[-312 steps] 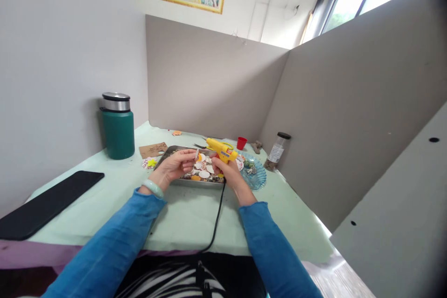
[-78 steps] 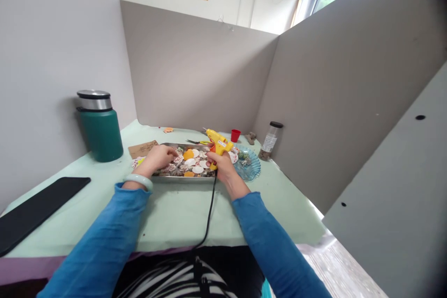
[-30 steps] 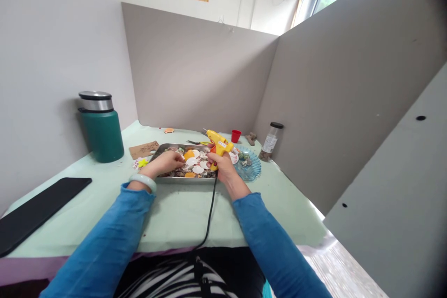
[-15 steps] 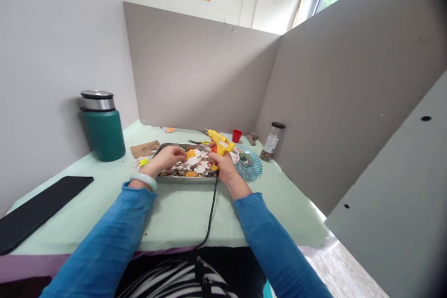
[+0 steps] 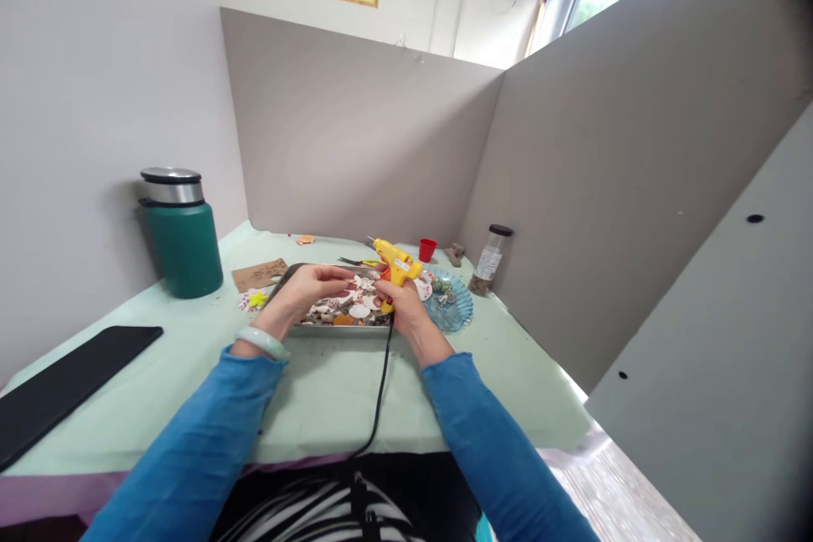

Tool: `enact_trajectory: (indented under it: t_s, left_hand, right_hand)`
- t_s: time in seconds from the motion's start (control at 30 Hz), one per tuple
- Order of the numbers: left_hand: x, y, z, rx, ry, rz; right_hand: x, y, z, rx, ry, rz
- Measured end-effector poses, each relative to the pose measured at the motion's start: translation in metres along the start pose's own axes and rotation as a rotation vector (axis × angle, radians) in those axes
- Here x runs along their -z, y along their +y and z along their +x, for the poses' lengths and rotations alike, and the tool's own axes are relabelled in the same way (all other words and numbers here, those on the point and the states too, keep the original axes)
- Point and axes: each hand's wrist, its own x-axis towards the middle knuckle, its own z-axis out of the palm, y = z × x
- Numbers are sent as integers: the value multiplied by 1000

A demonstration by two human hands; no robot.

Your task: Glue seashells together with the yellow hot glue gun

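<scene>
My right hand (image 5: 405, 303) is wrapped round the handle of a yellow hot glue gun (image 5: 397, 261), whose nozzle points up and to the left. A black cord (image 5: 381, 394) runs from its handle down past the table's front edge. My left hand (image 5: 314, 288) is over the left part of a metal tray (image 5: 346, 331), thumb and fingers pinched together. Small whitish pieces (image 5: 365, 281) show at its fingertips; whether one is held, I cannot make out. Shells and white and orange discs (image 5: 359, 311) fill the tray. Both hands partly cover it.
A blue glass plate (image 5: 467, 309) with small items lies right of the tray. Behind are pliers (image 5: 356, 262) and a red cup (image 5: 428, 250). A jar (image 5: 490, 261) stands right; a green bottle (image 5: 184, 246), brown board (image 5: 259, 274) and black mat (image 5: 80, 389) are left. Grey partitions (image 5: 362, 135) enclose the table.
My left hand has moved right, nearer the glue gun, and its fingers reach further over the tray. The glue gun stays in my right hand, nearly in place. The view has shifted slightly.
</scene>
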Motion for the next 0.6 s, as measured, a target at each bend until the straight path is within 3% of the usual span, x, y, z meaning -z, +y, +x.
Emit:
enact_trajectory:
  t_s: [0.3, 0.6]
  left_hand:
    - [-27, 2, -10, -150, 73, 49]
    - [-30, 7, -12, -276, 110, 123]
  right_hand:
    - [-4, -3, -2, -11, 26, 4]
    - [-4, -2, -1, -10, 31, 5]
